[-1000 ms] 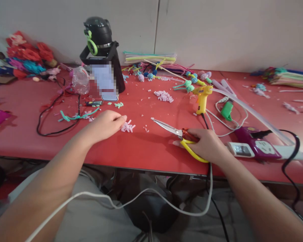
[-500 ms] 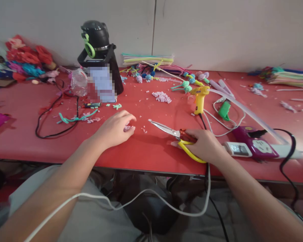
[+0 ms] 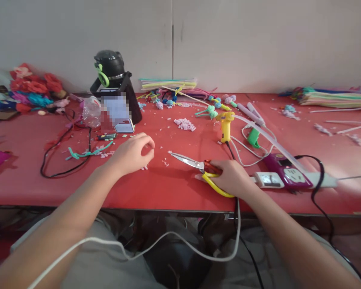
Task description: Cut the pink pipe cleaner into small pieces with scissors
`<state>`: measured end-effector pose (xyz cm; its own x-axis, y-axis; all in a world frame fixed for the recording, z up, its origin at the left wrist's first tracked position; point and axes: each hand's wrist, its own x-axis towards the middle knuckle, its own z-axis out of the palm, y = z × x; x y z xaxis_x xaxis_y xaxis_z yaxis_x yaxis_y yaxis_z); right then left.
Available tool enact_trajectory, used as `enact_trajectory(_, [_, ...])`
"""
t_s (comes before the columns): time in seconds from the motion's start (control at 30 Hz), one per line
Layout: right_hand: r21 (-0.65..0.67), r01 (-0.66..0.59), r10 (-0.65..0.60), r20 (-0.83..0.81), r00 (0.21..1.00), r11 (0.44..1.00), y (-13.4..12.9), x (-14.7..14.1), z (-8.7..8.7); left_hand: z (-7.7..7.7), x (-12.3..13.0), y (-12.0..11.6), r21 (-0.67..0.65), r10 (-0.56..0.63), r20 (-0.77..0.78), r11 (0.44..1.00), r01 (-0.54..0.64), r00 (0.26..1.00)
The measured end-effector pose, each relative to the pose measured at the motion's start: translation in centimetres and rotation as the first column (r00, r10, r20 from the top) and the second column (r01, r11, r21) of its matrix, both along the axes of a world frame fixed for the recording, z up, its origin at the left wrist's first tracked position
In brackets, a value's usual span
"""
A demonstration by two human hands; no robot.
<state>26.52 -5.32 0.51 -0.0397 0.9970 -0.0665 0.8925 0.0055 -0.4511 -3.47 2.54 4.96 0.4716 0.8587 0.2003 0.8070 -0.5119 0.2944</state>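
My left hand [image 3: 136, 154] is over the red table [image 3: 168, 188], with its thumb and fingertips brought together; anything between them is too small to make out. Small pink bits [image 3: 144, 167] lie just below that hand. In my right hand [image 3: 230, 176] are scissors [image 3: 186, 161] with yellow and orange handles, blades nearly closed and pointing left. A few crumbs [image 3: 165, 161] lie near the blade tip. Farther back sits a pile of short pink pieces [image 3: 184, 124].
A yellow glue gun [image 3: 226, 126] stands behind my right hand, near a purple power strip [image 3: 289, 172] and cables. At the back left are a black bottle [image 3: 132, 96] and phone [image 3: 124, 126]. Pipe-cleaner bundles [image 3: 168, 84] lie by the wall. A white cable [image 3: 168, 234] crosses my lap.
The view has shifted slightly. My left fingers have drawn together, and pink pieces that were under them now show on the table below the hand. My right hand still holds the scissors.
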Motion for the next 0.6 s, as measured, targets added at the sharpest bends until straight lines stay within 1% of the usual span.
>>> enact_trajectory(0.1, [0.015,-0.004,0.004,-0.011,1.0,1.0,0.0,-0.3,0.2,0.9,1.9,3.7,0.001,-0.025,0.077,1.0,0.025,0.997])
enact_trajectory(0.13, [0.018,-0.003,0.003,-0.001,1.0,1.0,0.0,-0.4,0.3,1.2,2.8,5.2,-0.001,-0.031,0.09,1.0,0.032,0.995])
enact_trajectory(0.2, [0.021,-0.001,0.0,0.016,1.0,1.0,0.0,-0.6,0.5,1.3,5.1,8.2,-0.045,-0.043,0.128,0.998,0.049,0.991])
enact_trajectory(0.23, [0.022,0.003,-0.004,0.024,1.0,1.0,-0.1,-0.7,0.6,1.2,6.2,9.5,-0.06,-0.058,0.126,0.996,0.066,0.99])
enact_trajectory(0.3, [0.016,-0.002,0.002,0.029,1.0,1.0,-0.1,-0.8,0.7,0.7,8.5,11.8,-0.076,-0.093,0.055,0.992,0.097,0.994])
enact_trajectory(0.37, [0.018,-0.009,0.009,0.029,1.0,1.0,-0.1,-0.9,0.8,0.0,10.2,13.3,-0.119,-0.113,-0.032,0.987,0.108,0.993])
enact_trajectory(0.43, [0.023,-0.011,0.01,0.029,1.0,1.0,-0.1,-0.9,0.8,-0.8,11.2,14.2,-0.144,-0.131,-0.072,0.982,0.119,0.989])
enact_trajectory(0.53, [0.031,-0.011,0.01,0.037,0.999,0.999,-0.1,-0.9,0.7,-1.7,11.7,14.9,-0.168,-0.143,-0.108,0.978,0.123,0.984])
enact_trajectory(0.6, [0.035,-0.011,0.01,0.044,0.999,0.999,0.0,-0.9,0.6,-2.0,11.8,15.2,-0.175,-0.147,-0.129,0.977,0.123,0.981])
